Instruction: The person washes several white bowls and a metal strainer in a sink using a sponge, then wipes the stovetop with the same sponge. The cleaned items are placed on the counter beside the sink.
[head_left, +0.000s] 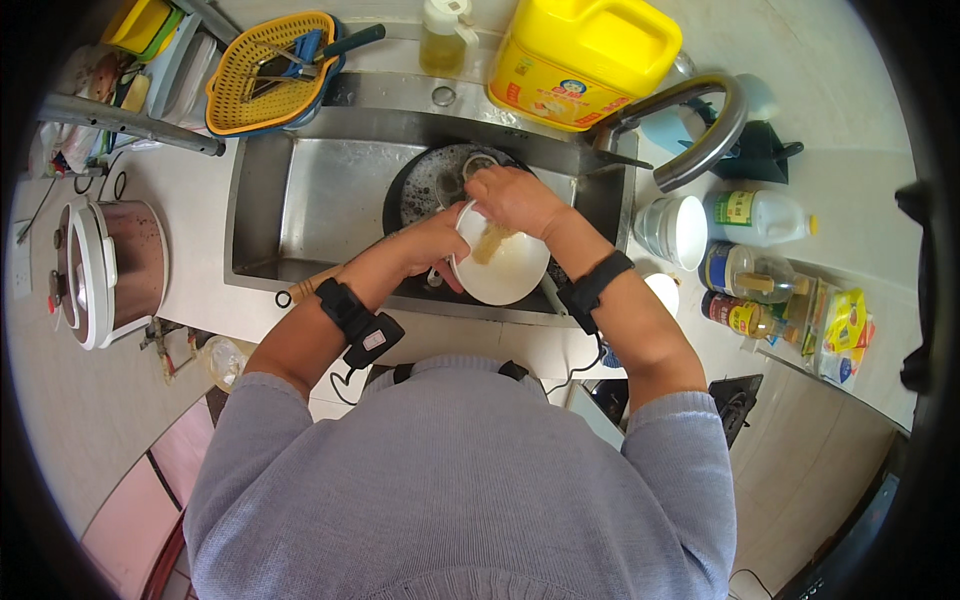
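Note:
My left hand (428, 244) grips a white bowl (510, 274) by its left rim, with the thumb over the edge. The bowl is tilted, its inside facing up towards me. My right hand (514, 196) is closed at the bowl's far rim. A tan, fibrous scrubber (491, 244) hangs from under its palm into the bowl; the fingers hide the rest. Beneath both hands, a dark wok (393, 196) holds foamy water (420, 191) in the steel sink (330, 202). A small round dish or cup (478, 161) shows in the suds beside my right fingers.
A curved faucet (731, 120) arches over the sink's right end. Stacked white bowls (684, 232) and bottles (750, 217) stand on the right. Behind are a yellow jug (592, 52), an oil bottle (444, 45) and a yellow basket (232, 82). A rice cooker (127, 262) stands left.

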